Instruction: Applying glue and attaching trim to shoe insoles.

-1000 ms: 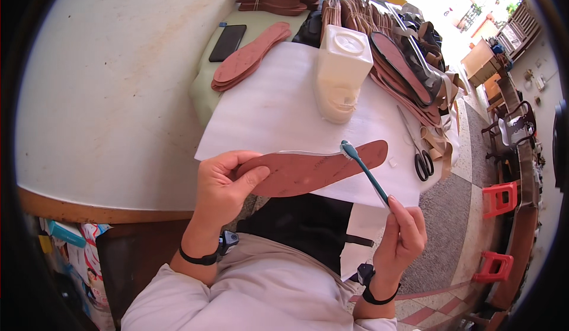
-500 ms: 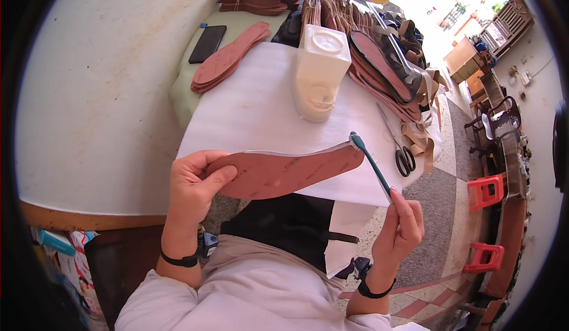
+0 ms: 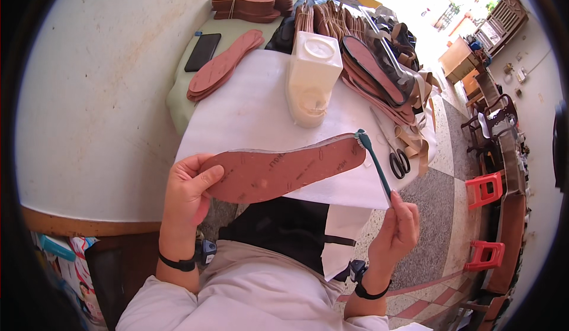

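Note:
My left hand [image 3: 192, 182] pinches one end of a reddish-brown insole [image 3: 284, 171], thumb on its printed face. The insole is held up over the near edge of the white-covered table [image 3: 237, 111]. Between the fingers of my right hand [image 3: 398, 224] is the lower end of a dark green toothbrush [image 3: 374, 162]. The brush head rests against the insole's right end, bristles towards its edge. Beyond the insole stands a cream plastic container [image 3: 314, 76], with whitish residue around an opening low on its front.
Black-handled scissors [image 3: 398, 160] lie at the table's right edge. A stack of insoles [image 3: 222, 67] and a dark phone [image 3: 203, 52] are on the left. Bundled insoles [image 3: 246, 6], black-edged soles [image 3: 376, 70] and tan strips [image 3: 418, 141] crowd the back and right. Red stools [image 3: 485, 190] stand on the floor.
The insole has tilted, showing more of its printed face, and its right end is slightly higher. The toothbrush head has shifted a little right along that end. Both hands keep their grip.

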Demonstrator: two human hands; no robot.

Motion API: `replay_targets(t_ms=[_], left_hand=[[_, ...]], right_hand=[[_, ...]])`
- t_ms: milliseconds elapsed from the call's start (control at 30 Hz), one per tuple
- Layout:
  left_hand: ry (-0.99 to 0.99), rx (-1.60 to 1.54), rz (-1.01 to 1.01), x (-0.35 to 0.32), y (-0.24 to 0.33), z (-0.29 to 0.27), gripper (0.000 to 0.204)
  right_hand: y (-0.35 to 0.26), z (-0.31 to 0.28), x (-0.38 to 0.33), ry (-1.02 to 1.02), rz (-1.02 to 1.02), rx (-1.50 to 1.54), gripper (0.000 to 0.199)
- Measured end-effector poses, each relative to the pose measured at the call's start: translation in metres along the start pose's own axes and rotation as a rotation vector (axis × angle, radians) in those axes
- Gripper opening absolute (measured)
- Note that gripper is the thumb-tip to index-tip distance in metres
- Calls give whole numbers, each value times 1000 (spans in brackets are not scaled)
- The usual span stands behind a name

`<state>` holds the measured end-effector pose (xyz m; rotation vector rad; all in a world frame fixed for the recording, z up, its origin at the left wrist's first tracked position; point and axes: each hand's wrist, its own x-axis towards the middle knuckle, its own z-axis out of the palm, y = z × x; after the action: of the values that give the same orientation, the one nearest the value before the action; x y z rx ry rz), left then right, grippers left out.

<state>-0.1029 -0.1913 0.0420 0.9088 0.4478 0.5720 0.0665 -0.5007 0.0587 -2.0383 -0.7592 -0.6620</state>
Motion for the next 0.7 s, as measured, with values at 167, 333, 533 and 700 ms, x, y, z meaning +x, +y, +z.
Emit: replay_targets(t_ms=[167,333,533,700], left_hand=[[13,-24,-40,2,-2,1,19],[15,-43,-46,4,-8,-2,20],[27,-37,-54,4,-6,3,20],[46,-44,-65,3,-11,3,21]], right_hand=[[0,2,-4,-11,32,52,24],[3,2,-10,-8,68,102,23],[4,1,-21,-19,186,158,22],[8,1,-28,-10,198,181,23]])
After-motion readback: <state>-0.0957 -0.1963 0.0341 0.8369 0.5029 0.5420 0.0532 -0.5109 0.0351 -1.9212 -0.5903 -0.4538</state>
